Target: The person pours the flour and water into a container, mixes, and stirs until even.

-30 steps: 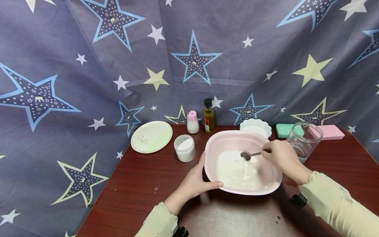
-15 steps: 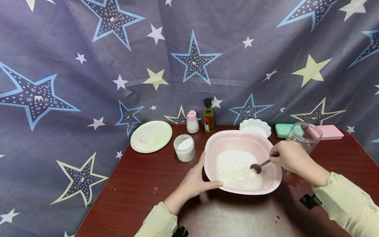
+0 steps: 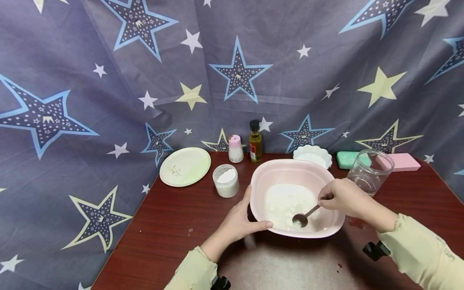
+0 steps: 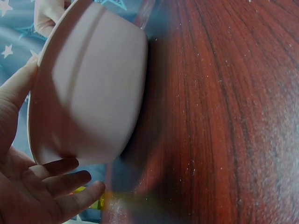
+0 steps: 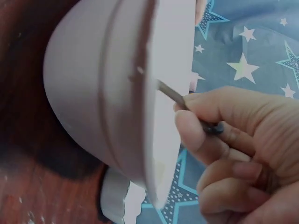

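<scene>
A pink basin [image 3: 290, 171] stands on the table, with a pale, wet-looking white mixture [image 3: 290, 199] in its bottom. My left hand [image 3: 237, 219] holds the basin at its left front corner: the thumb lies on the front rim, the fingers against the left side. In the left wrist view, the basin's outer wall [image 4: 103, 84] stands between thumb and fingers. Pinched by its handle in my right hand [image 3: 342, 197] is a dark spoon [image 3: 300, 220], its round bowl down at the mixture near the front. The right wrist view shows the spoon's handle [image 5: 170, 94] between thumb and forefinger.
Left of the basin stand a jar of white powder [image 3: 226, 187] and a plate [image 3: 185, 167]. Behind are a pink-capped shaker [image 3: 236, 151], an oil bottle [image 3: 255, 145] and a scalloped dish [image 3: 313, 153]. A glass jug [image 3: 375, 173], green block [image 3: 348, 160] and pink block [image 3: 404, 162] are right.
The spoon has swept round in the basin, first to the right, then left and toward the front edge, with my right hand moving along. My left hand and the basin stay put.
</scene>
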A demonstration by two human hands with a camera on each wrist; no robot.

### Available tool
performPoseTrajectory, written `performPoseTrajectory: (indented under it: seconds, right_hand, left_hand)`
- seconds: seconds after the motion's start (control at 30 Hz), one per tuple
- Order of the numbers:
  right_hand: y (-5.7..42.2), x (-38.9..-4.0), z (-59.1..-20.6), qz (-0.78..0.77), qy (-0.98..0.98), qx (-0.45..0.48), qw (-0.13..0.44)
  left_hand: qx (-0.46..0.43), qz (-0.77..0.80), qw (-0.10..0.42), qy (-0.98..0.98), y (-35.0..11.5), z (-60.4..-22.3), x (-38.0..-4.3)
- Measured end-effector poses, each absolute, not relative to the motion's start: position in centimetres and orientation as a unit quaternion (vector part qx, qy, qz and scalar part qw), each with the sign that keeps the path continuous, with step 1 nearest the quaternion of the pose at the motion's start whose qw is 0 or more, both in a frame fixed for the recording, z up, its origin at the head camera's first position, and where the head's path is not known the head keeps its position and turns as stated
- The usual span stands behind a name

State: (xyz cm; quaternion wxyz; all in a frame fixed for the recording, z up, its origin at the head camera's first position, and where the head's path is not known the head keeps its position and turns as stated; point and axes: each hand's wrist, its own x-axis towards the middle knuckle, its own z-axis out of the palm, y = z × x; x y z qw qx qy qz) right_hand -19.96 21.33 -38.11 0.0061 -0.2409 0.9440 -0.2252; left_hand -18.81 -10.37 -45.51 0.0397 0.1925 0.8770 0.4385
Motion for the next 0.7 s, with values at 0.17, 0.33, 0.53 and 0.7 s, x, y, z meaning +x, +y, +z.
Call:
performPoseTrajectory:
  seconds: [0.17, 0.33, 0.53, 0.7]
  right_hand:
    - [20.1, -20.1, -39.2, -0.248, 0.934, -0.256, -0.030]
    - [18.8, -20.4, -40.2, -0.260, 0.927, -0.263, -0.057]
    - [17.5, -20.9, -40.8, -0.254, 0.933, -0.239, -0.094]
    - [17.1, -21.5, -41.0, -0.254, 0.937, -0.211, -0.111]
  left_hand:
    - [0.190, 0.435, 0.042, 0.879, -10.4, -45.4, -18.8]
    - [0.191, 0.435, 0.042, 0.879, -10.4, -45.4, -18.8]
    - [0.189, 0.433, 0.042, 0.880, -10.3, -45.4, -18.8]
    - [0.188, 0.431, 0.041, 0.882, -10.3, -45.5, -18.8]
